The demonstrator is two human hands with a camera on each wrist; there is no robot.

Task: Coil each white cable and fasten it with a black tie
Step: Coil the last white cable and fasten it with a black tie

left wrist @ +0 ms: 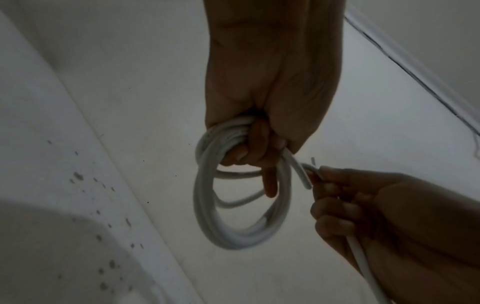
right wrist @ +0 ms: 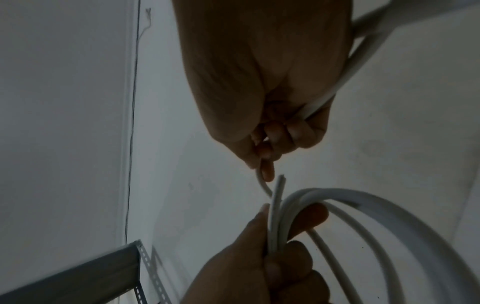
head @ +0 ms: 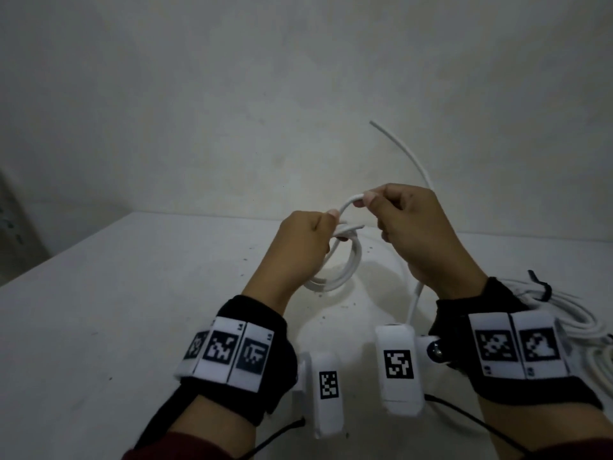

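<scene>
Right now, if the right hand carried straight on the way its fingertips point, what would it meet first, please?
Probably the left hand and the coil it grips: the right hand, pinching the cable, points leftwards at them across a small gap. Depth is unclear.

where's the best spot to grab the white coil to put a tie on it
Grip the coil at its top, where the left hand already bunches all the loops together. Come from the right, beside the right hand; the hanging lower loops there spread apart, so they look harder to gather.
</scene>
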